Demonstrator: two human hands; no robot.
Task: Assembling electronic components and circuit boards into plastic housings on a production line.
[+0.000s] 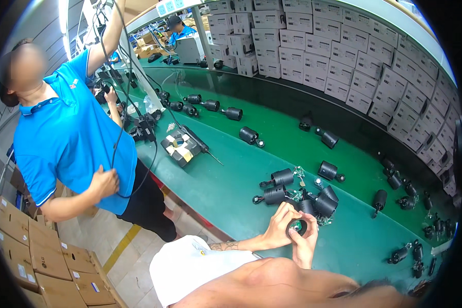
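Observation:
My left hand (pixel 280 226) and my right hand (pixel 305 245) meet at the near edge of the bench. Between them they grip a black cylindrical housing (pixel 303 226), fingers curled round its rim. Its open end faces up, and a green circuit board shows inside. Just beyond my hands, several more black housings (pixel 326 201) lie in a cluster, with short cables and small green boards (pixel 299 177) among them. Parts of the held housing are hidden by my fingers.
A power screwdriver (pixel 196 138) lies by a black block with pale tape (pixel 181 146). Housings (pixel 328 170) dot the green bench (pixel 215 179). White boxes (pixel 318 51) are stacked behind. A co-worker in a blue shirt (pixel 77 138) stands left, one arm raised beside hanging cables. Cartons (pixel 46 251) stand lower left.

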